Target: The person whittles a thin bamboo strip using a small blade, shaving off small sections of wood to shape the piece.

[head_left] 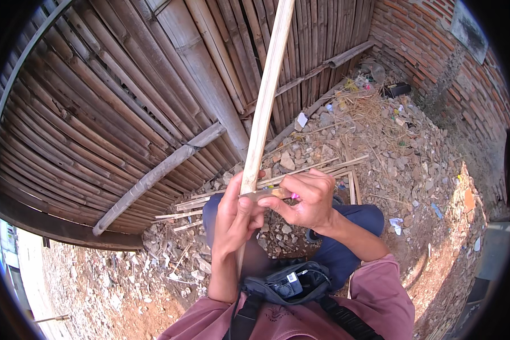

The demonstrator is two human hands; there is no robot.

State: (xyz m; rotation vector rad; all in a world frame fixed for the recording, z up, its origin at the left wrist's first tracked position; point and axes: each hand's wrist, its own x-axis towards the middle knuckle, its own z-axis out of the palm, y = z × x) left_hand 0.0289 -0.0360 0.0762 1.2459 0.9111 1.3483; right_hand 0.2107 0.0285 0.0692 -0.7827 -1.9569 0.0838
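Head view, left to right: loose pale strips [190,205] lie on rubble-strewn ground [158,272], seemingly already split. The left hand [234,222] has its grip wrapped round a long strip [267,102], upright in front of the person; the right hand [310,199] pinches a small flat blade [271,194] lying across it. Judging by that, this piece is part-worked; how much is left cannot be told. It looks straight, slender, cream-coloured and streaked lengthwise.
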